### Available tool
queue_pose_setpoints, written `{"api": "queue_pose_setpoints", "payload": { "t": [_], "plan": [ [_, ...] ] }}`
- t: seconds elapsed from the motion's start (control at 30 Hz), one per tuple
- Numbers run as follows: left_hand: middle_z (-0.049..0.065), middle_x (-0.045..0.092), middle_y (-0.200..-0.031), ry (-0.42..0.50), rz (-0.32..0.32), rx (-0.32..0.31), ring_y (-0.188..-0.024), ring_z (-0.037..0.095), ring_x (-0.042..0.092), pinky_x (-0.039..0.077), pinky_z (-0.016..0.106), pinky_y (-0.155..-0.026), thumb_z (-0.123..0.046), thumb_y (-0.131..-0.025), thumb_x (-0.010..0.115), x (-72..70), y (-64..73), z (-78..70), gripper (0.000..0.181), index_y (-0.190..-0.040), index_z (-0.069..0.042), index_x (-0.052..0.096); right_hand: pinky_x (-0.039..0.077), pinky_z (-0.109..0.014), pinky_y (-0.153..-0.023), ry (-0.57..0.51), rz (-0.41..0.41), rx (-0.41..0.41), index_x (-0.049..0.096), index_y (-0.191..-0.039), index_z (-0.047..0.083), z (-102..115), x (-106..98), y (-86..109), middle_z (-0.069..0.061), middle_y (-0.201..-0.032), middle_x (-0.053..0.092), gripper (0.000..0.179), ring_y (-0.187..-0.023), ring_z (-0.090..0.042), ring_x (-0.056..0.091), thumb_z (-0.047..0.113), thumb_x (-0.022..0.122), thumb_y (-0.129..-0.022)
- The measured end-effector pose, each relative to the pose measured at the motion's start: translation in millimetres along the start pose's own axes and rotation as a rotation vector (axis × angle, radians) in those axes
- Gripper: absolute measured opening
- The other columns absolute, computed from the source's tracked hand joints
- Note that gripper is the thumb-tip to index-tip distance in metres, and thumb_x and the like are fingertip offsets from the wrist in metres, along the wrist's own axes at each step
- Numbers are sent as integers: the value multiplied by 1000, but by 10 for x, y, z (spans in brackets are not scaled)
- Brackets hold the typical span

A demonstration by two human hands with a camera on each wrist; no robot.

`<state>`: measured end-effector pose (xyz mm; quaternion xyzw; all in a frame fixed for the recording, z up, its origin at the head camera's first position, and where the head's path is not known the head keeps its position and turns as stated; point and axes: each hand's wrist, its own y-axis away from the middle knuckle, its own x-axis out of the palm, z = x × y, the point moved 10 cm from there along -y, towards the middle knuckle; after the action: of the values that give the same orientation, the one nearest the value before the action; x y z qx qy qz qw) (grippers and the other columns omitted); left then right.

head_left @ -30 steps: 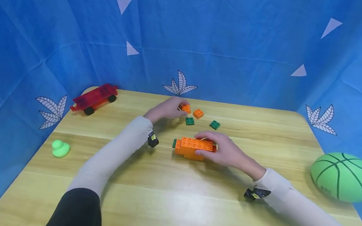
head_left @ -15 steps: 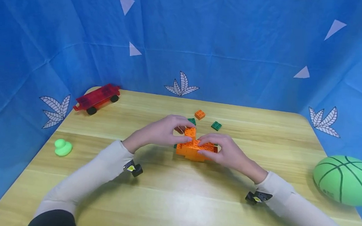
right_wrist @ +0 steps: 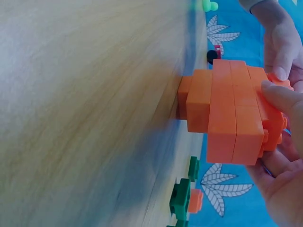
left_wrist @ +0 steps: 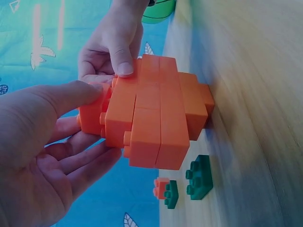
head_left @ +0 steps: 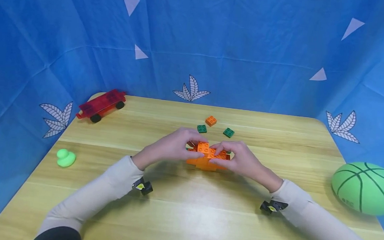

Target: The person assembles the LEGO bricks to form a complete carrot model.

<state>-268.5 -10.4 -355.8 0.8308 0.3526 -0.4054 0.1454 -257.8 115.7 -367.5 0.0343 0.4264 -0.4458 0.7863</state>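
An orange toy brick build (head_left: pixel 206 165), made of stacked studded bricks, stands on the table between the hands and widens in steps towards its upper layers. My left hand (head_left: pixel 178 145) pinches a small orange brick (head_left: pixel 203 146) at the top of the build; in the left wrist view that brick overlaps the top studs. From the other side, my right hand (head_left: pixel 240 160) grips the upper right part of the build, its thumb (right_wrist: pixel 281 97) on the near face in the right wrist view. Parts of the top row are hidden behind the fingers.
Behind the hands lie a loose orange brick (head_left: pixel 211 120) and two green bricks, one left (head_left: pixel 201 128) and one right (head_left: pixel 229 132). A red wheeled toy cart (head_left: pixel 102 105) stands back left, a green rubber duck (head_left: pixel 65 158) left, a green ball (head_left: pixel 365 188) right. Blue cloth (head_left: pixel 250 35) encloses the table.
My left hand has brought a small orange brick from the back of the table towards me and down onto the build's top. My right hand has stayed on the build.
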Motion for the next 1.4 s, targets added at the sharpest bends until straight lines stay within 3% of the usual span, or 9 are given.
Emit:
{"api": "queue_pose_setpoints", "payload": {
  "t": [0.23, 0.5, 0.73, 1.07, 1.27, 1.4],
  "plan": [
    [-2, 73, -106, 33, -7, 22, -92, 7, 68, 61, 29, -88, -25, -94, 77, 17, -13, -1, 36, -128, -12, 72, 50, -26, -61, -7, 7, 3, 69, -83, 21, -18, -3, -8, -7, -114, 79, 18, -91, -15, 73, 20, 86, -84],
    [-2, 73, -110, 49, -9, -2, -95, 7, 69, 61, 29, -90, -25, -93, 77, 33, -14, 41, 38, -129, -12, 72, 48, -24, -60, -36, 13, -2, 68, -78, 20, -33, -1, -15, -9, -113, 79, 19, -95, -20, 75, 20, 86, -84],
    [0, 72, -113, 44, 1, -13, -98, 9, 69, 60, 27, -90, -25, -94, 77, 30, -10, 25, 40, -131, -10, 71, 42, -26, -51, -64, 24, 18, 69, -77, 20, -52, 2, -31, -10, -113, 79, 18, -107, -26, 76, 21, 86, -84],
    [-1, 73, -106, 38, 12, 12, -90, 7, 66, 58, 20, -84, -23, -93, 78, 59, -39, -30, 35, -126, -11, 74, 43, -26, -51, -73, 21, 21, 70, -76, 20, -71, -3, -4, -10, -113, 79, 18, -104, -25, 76, 19, 86, -84],
    [0, 72, -106, 12, 27, -9, -92, 9, 65, 58, 21, -83, -24, -93, 78, 68, -42, -42, 36, -127, -11, 73, 43, -26, -51, -71, 14, 30, 70, -76, 20, -77, -5, 10, -10, -113, 79, 18, -96, -21, 76, 18, 86, -83],
    [0, 72, -108, -14, 32, -29, -92, 11, 64, 58, 22, -83, -24, -93, 78, 59, -40, -43, 38, -128, -11, 73, 44, -26, -52, -78, 19, 32, 71, -76, 20, -83, 8, -5, -9, -114, 79, 17, -99, -22, 76, 20, 86, -84]
  ]
}}
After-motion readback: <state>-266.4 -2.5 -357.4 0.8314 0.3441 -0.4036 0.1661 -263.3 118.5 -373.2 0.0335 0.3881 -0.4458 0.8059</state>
